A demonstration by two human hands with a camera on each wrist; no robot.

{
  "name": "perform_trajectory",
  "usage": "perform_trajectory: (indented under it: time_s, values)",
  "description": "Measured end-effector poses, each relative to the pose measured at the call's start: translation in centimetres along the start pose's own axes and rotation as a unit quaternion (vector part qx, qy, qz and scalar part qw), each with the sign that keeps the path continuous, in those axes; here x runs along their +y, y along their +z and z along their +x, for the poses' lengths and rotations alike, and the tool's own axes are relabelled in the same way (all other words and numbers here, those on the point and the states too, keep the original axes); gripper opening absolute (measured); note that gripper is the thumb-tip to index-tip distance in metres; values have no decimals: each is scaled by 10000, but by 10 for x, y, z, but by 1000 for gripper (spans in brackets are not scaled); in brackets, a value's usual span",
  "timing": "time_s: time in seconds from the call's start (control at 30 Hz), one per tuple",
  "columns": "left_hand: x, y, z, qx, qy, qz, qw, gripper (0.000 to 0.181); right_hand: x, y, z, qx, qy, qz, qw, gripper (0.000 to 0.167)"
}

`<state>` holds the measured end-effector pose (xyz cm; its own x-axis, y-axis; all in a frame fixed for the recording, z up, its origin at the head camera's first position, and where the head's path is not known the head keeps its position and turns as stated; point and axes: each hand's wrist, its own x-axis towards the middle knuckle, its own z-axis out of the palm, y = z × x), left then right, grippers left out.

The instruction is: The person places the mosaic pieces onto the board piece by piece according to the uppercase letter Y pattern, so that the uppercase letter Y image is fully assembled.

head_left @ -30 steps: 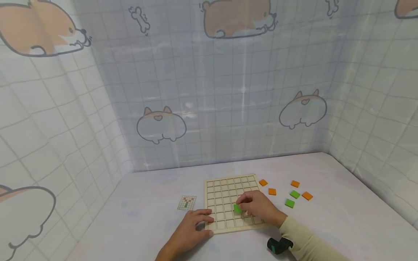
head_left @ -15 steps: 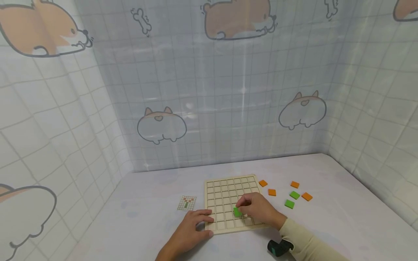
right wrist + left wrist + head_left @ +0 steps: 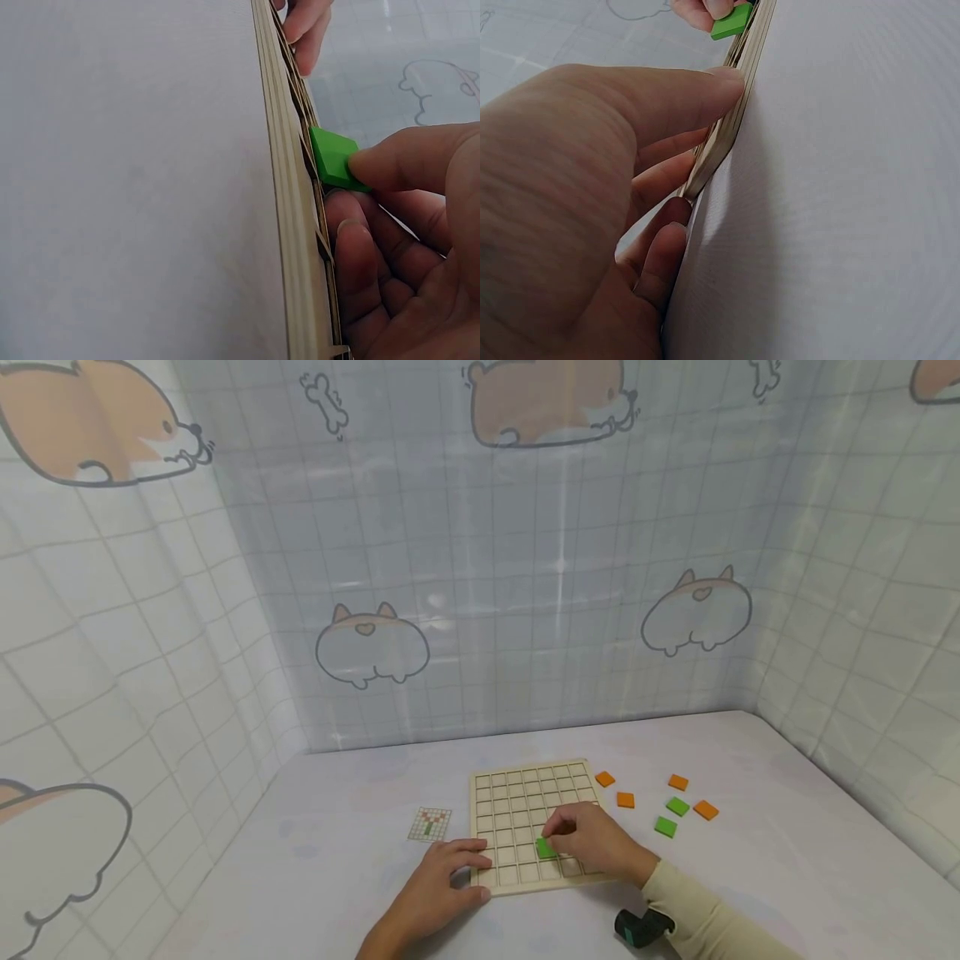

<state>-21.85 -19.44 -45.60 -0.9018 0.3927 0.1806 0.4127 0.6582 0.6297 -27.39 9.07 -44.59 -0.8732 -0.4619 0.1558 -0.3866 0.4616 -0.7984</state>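
Note:
A pale wooden board (image 3: pixel 510 818) with a raised square grid lies on the table. My left hand (image 3: pixel 435 889) rests at its near left corner, the thumb on the near edge and fingertips over the left side. Between thumb and fingers, my right hand (image 3: pixel 596 839) pinches a green square tile (image 3: pixel 546 848) at the lower middle of the grid. In the right wrist view the tile (image 3: pixel 336 159) stands tilted, one edge against the board's grid. My fingers partly hide it. The left wrist view also has the green tile (image 3: pixel 731 24) at its top.
Right of the board lie loose orange tiles (image 3: pixel 626 800) and two green tiles (image 3: pixel 666 827). A small card (image 3: pixel 430 824) with a coloured grid pattern lies to the left. Dog-printed curtains (image 3: pixel 495 610) enclose the table. A dark device (image 3: pixel 643 928) is on my right wrist.
My right hand has brought the green tile slightly down and nearer on the board, and it looks flatter. The left hand keeps its place; the loose tiles have not moved.

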Motion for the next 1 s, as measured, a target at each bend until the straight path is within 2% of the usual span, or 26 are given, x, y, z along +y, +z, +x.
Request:
perform_trajectory:
  time_s: [0.63,1.0]
  values:
    - [-2,1,0,30,77,106,9999,32,2,0,1,-34,1,-203,9998,7]
    - [3,-2,-1,-25,-23,47,10000,32,3,0,1,-2,39,-174,9998,9]
